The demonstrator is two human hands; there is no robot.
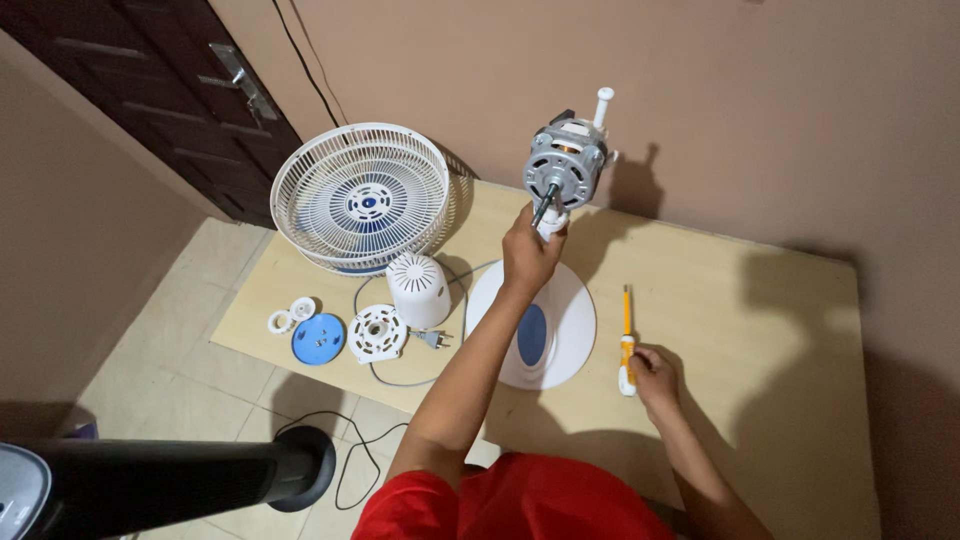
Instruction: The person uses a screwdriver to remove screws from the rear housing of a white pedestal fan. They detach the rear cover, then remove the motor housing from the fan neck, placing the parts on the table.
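The left hand (528,252) grips the neck under the fan motor (566,165); right of it, the right hand (655,376) pinches the screwdriver (627,342), which points away from the person.

Fan parts spread on table (760,300), stand near centre.
Motor (566,163) atop stand base (560,330); screwdriver (627,340) right of base; grille (360,195) far left, behind motor cover (418,288); round plates (345,335) before cover, small rings (290,315) leftmost.
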